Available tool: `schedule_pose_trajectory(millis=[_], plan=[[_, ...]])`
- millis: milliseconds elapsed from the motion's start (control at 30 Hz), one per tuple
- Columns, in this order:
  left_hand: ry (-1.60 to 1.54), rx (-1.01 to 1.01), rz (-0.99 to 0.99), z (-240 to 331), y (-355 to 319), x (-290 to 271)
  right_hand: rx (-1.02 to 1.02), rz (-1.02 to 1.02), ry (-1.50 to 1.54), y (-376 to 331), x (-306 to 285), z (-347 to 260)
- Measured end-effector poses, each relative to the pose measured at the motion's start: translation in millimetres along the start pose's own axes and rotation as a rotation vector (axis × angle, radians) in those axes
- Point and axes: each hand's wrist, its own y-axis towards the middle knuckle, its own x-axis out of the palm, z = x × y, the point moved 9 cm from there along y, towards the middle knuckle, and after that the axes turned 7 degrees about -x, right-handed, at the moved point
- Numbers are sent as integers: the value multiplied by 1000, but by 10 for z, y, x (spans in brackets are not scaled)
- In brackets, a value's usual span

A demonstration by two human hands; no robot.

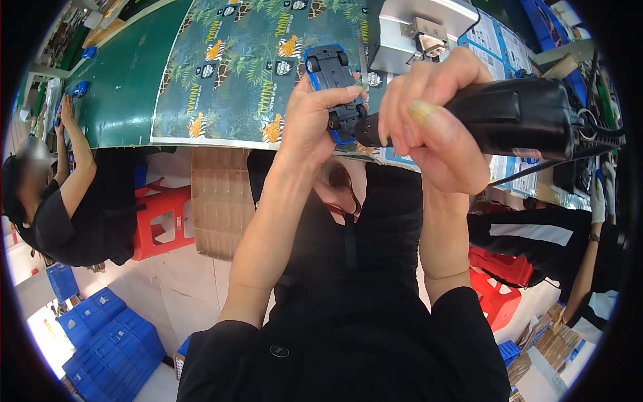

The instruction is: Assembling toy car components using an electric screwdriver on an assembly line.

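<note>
Obs., head view. Landmark: the blue toy car (333,87), held upside down, black chassis and wheels facing up, above the near edge of the desk (127,87) with its jungle-print mat (248,67).

Risks (judgement):
- Tool tip slips off the chassis. Cause: the car is pinched at one end only, so a push from the right could pivot it in the grip.
- Tip skids toward the thumb lying across the chassis near the rear wheel. Cause: thumb sits just beside the contact point.
- Car drops. Cause: it is held in the air, not resting on the desk.
- Coiled cable at the tool's far end tugs it off line; cannot tell how taut it is.

Pose:
- Left hand (309,120): forearm rises steeply from below the car, wrist bent, fingers and thumb clamped on the car's near end.
- Right hand (435,120): right of the car, fingers wrapped tight around the black electric screwdriver (516,120), barrel nearly level, nose pointing left and touching the car's near end.
- Hands close together, almost touching at the car.

A grey metal fixture (422,30) stands beyond the car; a seated person works far left of it.
</note>
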Motion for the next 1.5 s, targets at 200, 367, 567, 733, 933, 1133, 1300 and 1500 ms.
schedule_pose_trajectory(millis=[200,367,567,733,933,1133,1300,1500], plan=[[-54,-16,-17,-50,20,-48,26,122,-97,-90,-49,-112],[-96,-17,-173,18,-26,52,-106,493,-291,-270,-611,-436],[-91,-49,-150,40,-32,14,-84,642,-531,-538,-1031,-337],[-63,-73,-190,90,32,43,-81,652,-517,-527,-1056,-332],[880,452,-32,755,-73,74,-34,626,-506,-529,-937,-230],[2151,1162,-380,600,-373,459,-48,644,-526,-666,-1072,-283],[2348,1021,-231,1403,-412,-172,-68,600,-572,-634,-1082,-308],[2383,1009,568,2782,-881,-1411,-59,575,-526,-564,-1022,-236]])
